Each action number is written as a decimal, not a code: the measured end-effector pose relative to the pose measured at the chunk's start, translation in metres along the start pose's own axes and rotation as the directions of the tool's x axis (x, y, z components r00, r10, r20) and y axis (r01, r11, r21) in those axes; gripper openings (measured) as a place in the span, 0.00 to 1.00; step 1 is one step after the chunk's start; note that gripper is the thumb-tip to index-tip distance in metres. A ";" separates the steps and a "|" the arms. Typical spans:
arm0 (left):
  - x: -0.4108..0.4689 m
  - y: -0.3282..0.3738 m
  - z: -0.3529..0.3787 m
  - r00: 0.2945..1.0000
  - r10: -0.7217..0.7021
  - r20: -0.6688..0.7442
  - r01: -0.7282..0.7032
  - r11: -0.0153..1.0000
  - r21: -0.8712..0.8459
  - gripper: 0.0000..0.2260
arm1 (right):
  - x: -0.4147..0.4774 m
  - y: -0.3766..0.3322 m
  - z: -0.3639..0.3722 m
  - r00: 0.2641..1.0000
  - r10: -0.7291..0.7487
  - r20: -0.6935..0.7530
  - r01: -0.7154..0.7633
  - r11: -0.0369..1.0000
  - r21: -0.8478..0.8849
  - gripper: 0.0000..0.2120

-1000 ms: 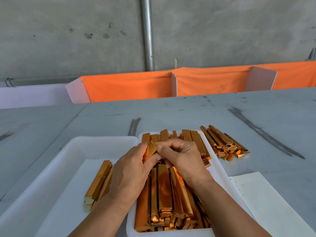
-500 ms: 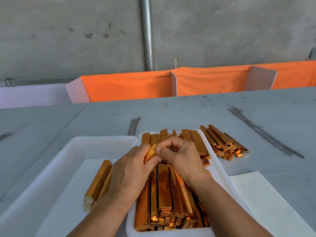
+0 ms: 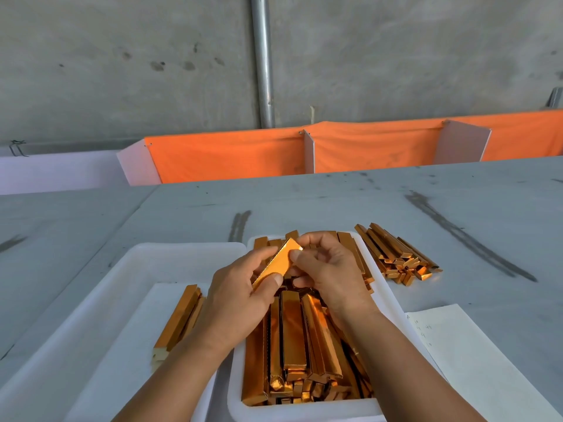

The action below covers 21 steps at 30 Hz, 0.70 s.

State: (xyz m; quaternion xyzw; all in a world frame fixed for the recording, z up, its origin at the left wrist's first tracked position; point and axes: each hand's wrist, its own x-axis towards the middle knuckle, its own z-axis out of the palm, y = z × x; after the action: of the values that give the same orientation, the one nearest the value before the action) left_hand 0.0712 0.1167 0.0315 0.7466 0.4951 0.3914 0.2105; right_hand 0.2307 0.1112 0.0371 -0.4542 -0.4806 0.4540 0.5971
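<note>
Fingers (image 3: 275,280) of both hands pinch one gold foil strip (image 3: 278,261). The left hand (image 3: 237,296) clamps its near end between thumb and forefinger, and the right hand (image 3: 332,275) nips the far end with curled fingertips. The strip is lifted clear and slants from seven o'clock to one o'clock over the far half of the stock below. The grey table (image 3: 335,202) carries everything. At eight o'clock from the hands a wide white tray (image 3: 100,287) holds a few folded sticks (image 3: 179,318). Directly under the hands a narrower white tray (image 3: 304,412) is packed with gold pieces (image 3: 292,330). A loose heap (image 3: 396,257) lies on the table at two o'clock and a paper sheet (image 3: 463,354) at four o'clock. The step looks like folding this strip into a closed stick. To do it well, the left pinch should stay firm as an anchor while the right fingertips work the crease along the strip's length with even pressure, so the foil does not kink. Pads belong on the flat faces, not the corners, which probably dent easily. Once closed, it should go parallel beside the sticks at eight o'clock.
</note>
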 end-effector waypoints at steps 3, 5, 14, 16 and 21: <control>0.000 0.001 -0.003 1.000 0.024 -0.019 -0.024 1.000 -0.001 0.17 | -0.001 -0.005 0.001 1.000 0.001 -0.029 -0.001 1.000 -0.005 0.06; 0.001 0.000 -0.006 0.997 -0.017 -0.069 0.014 0.999 -0.040 0.15 | 0.000 -0.011 -0.003 0.996 0.009 -0.086 -0.010 1.000 -0.008 0.06; 0.014 -0.007 -0.035 0.968 -0.155 -0.195 0.184 0.973 0.140 0.09 | -0.002 -0.029 -0.029 0.994 0.090 -0.059 -0.106 0.721 -0.685 0.09; 0.017 -0.014 -0.043 0.965 -0.204 -0.165 0.240 0.941 0.237 0.09 | -0.005 -0.026 -0.030 0.994 0.112 -0.005 -0.071 0.597 -0.799 0.09; 0.020 -0.057 -0.065 0.890 -0.452 -0.057 0.407 0.732 0.546 0.16 | -0.012 -0.012 -0.029 0.983 0.177 0.055 -0.037 0.478 -0.877 0.07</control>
State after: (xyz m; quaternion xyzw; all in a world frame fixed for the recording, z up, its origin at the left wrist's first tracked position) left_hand -0.0097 0.1542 0.0383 0.6551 0.7356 0.1450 0.0938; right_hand 0.2596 0.0942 0.0436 -0.6907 -0.6548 0.2139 0.2201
